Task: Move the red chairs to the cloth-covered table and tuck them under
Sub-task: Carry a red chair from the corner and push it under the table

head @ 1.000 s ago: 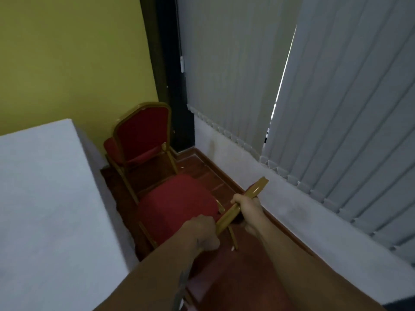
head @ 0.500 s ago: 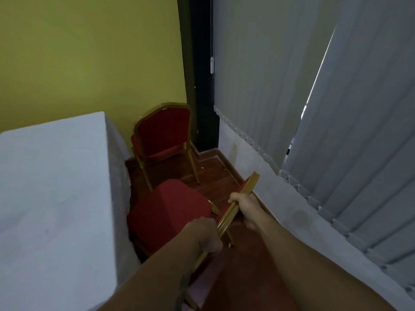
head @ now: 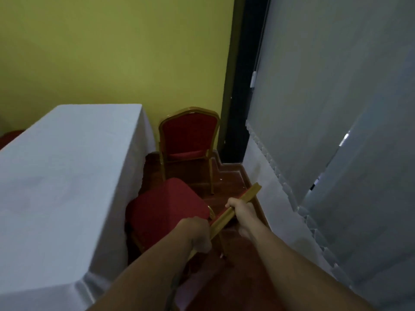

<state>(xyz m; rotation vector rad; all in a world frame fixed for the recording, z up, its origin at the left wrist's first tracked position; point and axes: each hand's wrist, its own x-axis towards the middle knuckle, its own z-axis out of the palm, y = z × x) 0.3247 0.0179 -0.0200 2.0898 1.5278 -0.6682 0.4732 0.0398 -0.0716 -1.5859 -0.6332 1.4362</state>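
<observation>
A red chair (head: 166,207) with a gold frame stands right below me, its seat against the hanging white cloth of the table (head: 67,167). My left hand (head: 197,234) and my right hand (head: 243,212) both grip the gold top rail of its backrest, seen edge-on. A second red chair (head: 189,135) stands farther back near the yellow wall, facing me, beside the table's far corner. The near chair's front legs are hidden by the cloth.
Grey vertical blinds (head: 336,108) and a low white wall (head: 276,198) run along the right. A dark door frame (head: 238,97) stands in the corner. The red-brown wooden floor (head: 233,265) forms a narrow aisle between table and wall. Part of another red seat (head: 10,138) shows at far left.
The view has swung left and up, showing more of the table. The held chair's seat has moved closer to the tablecloth. Both hands keep their grip on the backrest.
</observation>
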